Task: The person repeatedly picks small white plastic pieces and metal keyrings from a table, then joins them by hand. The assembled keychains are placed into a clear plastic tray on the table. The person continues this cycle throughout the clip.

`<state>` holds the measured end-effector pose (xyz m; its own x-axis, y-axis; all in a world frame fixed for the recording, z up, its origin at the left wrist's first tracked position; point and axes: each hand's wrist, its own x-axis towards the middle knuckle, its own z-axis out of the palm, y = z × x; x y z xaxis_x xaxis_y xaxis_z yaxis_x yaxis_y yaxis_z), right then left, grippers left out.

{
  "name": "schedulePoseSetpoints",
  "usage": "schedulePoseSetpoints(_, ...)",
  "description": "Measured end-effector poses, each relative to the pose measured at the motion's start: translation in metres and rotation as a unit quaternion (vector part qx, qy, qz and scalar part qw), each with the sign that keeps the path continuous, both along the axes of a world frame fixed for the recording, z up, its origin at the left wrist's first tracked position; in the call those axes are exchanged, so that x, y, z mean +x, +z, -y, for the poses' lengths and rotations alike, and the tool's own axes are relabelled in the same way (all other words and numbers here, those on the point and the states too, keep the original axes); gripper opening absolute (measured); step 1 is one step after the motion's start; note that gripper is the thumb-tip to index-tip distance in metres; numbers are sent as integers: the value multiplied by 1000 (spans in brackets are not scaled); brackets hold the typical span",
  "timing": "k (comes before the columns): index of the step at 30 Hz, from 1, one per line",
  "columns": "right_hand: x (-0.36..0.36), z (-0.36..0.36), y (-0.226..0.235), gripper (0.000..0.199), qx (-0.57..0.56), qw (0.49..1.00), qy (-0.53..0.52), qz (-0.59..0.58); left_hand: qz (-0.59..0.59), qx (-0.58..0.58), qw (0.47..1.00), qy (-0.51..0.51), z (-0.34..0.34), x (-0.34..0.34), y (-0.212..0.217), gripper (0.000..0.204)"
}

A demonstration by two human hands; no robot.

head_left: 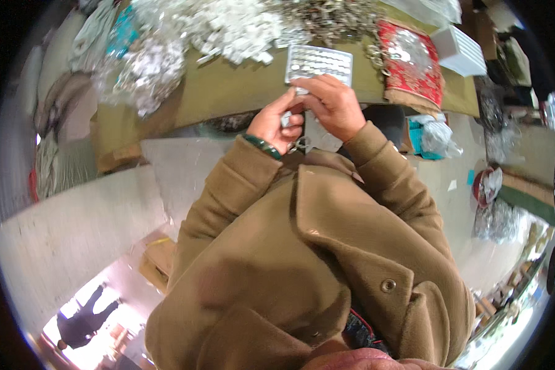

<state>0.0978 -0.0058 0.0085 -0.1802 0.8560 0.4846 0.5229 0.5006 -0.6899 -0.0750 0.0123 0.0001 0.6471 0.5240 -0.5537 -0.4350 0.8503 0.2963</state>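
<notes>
My two hands meet in front of my chest, at the near edge of the table. My left hand, with a dark green bangle at its wrist, is curled around a small white piece. Its thumb and fingertips come up against those of my right hand, which is closed in a pinch; what lies between those fingertips is mostly hidden. Just beyond them rests a white tray with rows of small pale and silvery pieces. Below my left hand a metal ring shows; what it is fastened to is unclear.
On the olive-covered table lie a heap of white pieces, a pile of metal parts and bagged pieces. A red patterned cloth and white box are at right. Another person stands far off, lower left.
</notes>
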Motion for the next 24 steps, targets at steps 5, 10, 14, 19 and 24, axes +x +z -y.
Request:
schedulePoseSetpoints(5, 9, 20, -7, 27, 16, 999, -32, 22, -53, 53, 997, 8, 5, 6, -4, 24)
schedulePoseSetpoints(10, 31, 47, -12, 33, -101, 994, -14, -49, -123, 120, 983, -65, 9, 17, -10, 18)
schedulePoseSetpoints(14, 73, 57, -21, 19, -92, 982, -134, -100, -137, 224, 962, -81, 9, 23, -6, 28)
schedulePoseSetpoints(19, 162, 52, -18, 12, -67, 916, -397, -1, -156, 237, 955, -91, 5, 35, -2, 29)
schedulePoseSetpoints(24, 212, 34, -23, 12, -55, 899, -418, 114, -98, 217, 965, -108, 5, 49, -4, 27)
